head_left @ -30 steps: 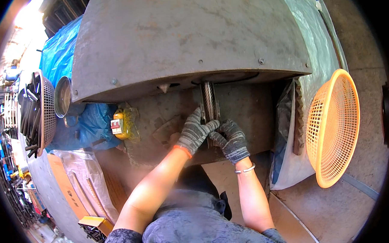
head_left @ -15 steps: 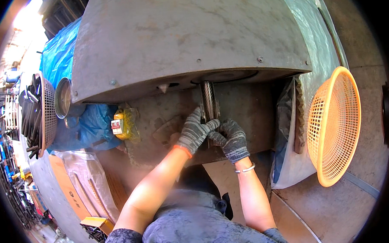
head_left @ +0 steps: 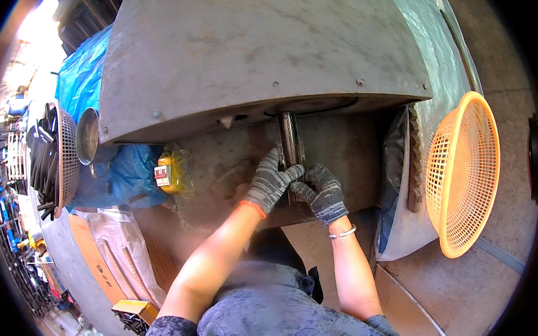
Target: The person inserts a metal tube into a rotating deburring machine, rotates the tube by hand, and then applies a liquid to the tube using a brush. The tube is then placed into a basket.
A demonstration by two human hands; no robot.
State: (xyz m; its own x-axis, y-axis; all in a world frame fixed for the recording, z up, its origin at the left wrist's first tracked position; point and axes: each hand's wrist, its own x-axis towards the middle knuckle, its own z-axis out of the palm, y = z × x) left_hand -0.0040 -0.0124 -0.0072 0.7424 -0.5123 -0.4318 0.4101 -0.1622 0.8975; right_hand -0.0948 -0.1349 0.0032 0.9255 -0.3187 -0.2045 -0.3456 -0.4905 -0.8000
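A shiny metal cylinder [head_left: 288, 137] sticks out toward me from under the front edge of a grey metal machine housing [head_left: 259, 44]. Both hands wear grey striped knit gloves and meet at its near end. My left hand [head_left: 271, 183] lies along the cylinder's left side, fingers curled, thumb reaching across to the right. Close against that thumb, my right hand [head_left: 322, 193] is closed with its fingers bent inward. Whatever small piece sits between the fingers is hidden by the gloves.
Left of the hands are a yellow bag [head_left: 175, 174] and a red-and-white switch [head_left: 162, 175]. A basket of dark rods [head_left: 67, 157] stands farther left, near a round metal pan [head_left: 87, 136]. An orange plastic basket [head_left: 441, 191] stands at right, beside a toothed metal strip [head_left: 413, 163].
My right hand and wrist have shifted very slightly to the right. My left hand stays in place at the cylinder.
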